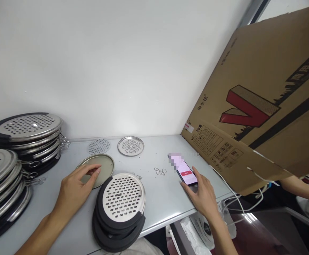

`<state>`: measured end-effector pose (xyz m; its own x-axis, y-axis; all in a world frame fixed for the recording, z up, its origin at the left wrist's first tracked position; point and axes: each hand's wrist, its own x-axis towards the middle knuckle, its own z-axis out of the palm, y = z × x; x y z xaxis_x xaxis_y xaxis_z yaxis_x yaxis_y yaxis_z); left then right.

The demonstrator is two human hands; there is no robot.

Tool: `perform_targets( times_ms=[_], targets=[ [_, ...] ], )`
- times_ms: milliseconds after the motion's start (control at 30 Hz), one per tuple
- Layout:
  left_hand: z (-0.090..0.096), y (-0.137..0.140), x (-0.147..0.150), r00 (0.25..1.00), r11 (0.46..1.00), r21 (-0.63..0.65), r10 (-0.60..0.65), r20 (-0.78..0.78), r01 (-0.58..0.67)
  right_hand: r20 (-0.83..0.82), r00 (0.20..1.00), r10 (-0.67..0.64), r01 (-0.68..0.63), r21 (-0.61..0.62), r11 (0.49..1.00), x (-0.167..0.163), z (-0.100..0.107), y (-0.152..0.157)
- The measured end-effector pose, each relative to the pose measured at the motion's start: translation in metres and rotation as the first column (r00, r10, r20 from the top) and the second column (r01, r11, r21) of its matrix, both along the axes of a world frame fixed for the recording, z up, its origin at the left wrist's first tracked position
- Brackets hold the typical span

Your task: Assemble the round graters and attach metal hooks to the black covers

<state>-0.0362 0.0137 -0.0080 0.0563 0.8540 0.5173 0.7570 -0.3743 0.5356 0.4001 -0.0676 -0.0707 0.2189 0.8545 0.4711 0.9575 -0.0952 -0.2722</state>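
Though near edge [170, 220], hand [204, 196] at phone [186, 175]

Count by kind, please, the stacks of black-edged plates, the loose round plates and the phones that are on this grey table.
Stacks of black-edged plates: 3
Loose round plates: 3
Phone: 1
Total: 7

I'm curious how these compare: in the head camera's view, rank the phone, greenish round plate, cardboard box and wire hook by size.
1. Cardboard box, even cut off by the frame
2. Greenish round plate, partly covered
3. Phone
4. Wire hook
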Motion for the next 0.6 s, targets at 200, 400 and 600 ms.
perform_targets(
  times_ms=[200, 400, 600],
  targets=[
    [0.001, 0.000, 0.003, 0.999, 1.000, -0.021, -0.012, 0.036, 0.013, 0.011, 1.000, 0.007, -0.008, 0.004, 1.000, 0.001, -0.001, 0.000],
    [-0.002, 0.001, -0.001, 1.000, 1.000, -0.019, -0.004, 0.029, 0.005, 0.026, 0.999, 0.034, -0.036, 0.070, 0.997, 0.002, -0.002, 0.000],
    [-0.006, 0.007, -0.009, 0.998, 0.997, -0.018, 0.068, -0.010, -0.069, -0.112, 0.981, 0.159, -0.123, 0.279, 0.952, -0.046, 0.046, 0.018]
  ],
)
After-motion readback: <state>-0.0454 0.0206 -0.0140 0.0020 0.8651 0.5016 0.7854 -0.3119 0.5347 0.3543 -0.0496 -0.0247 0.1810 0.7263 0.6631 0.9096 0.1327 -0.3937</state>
